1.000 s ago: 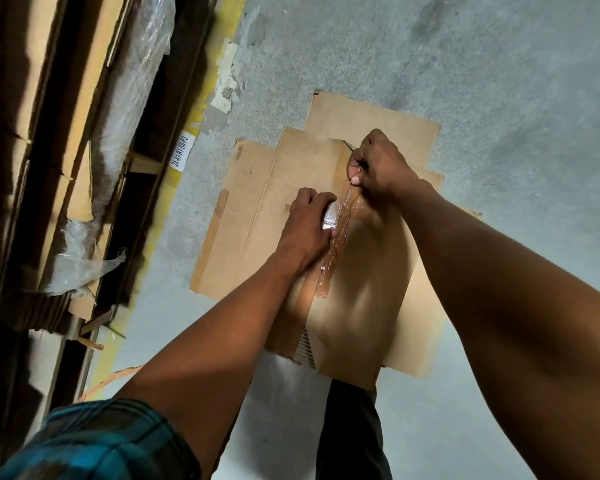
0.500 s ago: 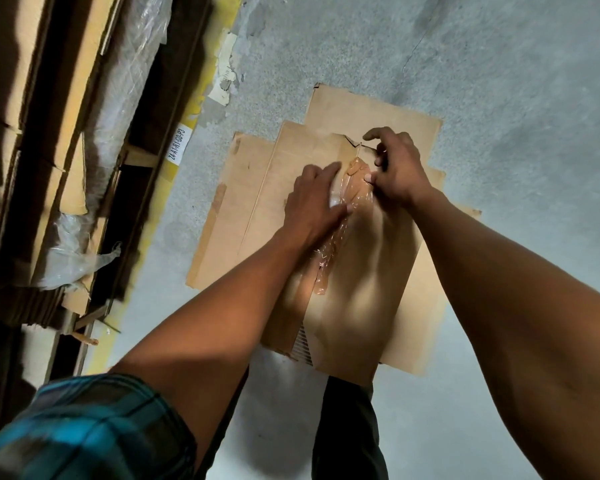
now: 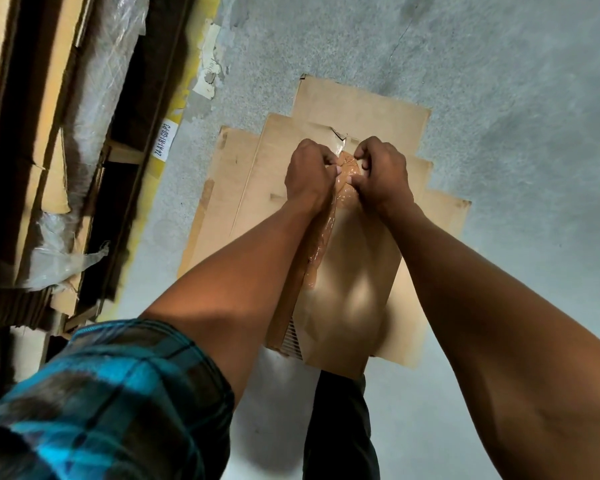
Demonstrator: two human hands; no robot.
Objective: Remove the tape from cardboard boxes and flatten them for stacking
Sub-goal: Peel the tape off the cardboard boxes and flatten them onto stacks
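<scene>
On the grey floor (image 3: 499, 98), flattened sheets (image 3: 361, 109) already lie in a loose pile, so part of the job looks done. Above that pile the person holds a box (image 3: 357, 271), folded flat but not yet laid down. A strip of clear tape (image 3: 321, 244) hangs along its seam, peeled loose at the upper end, its lower end apparently stuck. Over the pile, the left hand (image 3: 309, 176) and right hand (image 3: 383, 174) both pinch the bunched upper end, fingers curled tight. Left: strip the rest, then stack the box.
</scene>
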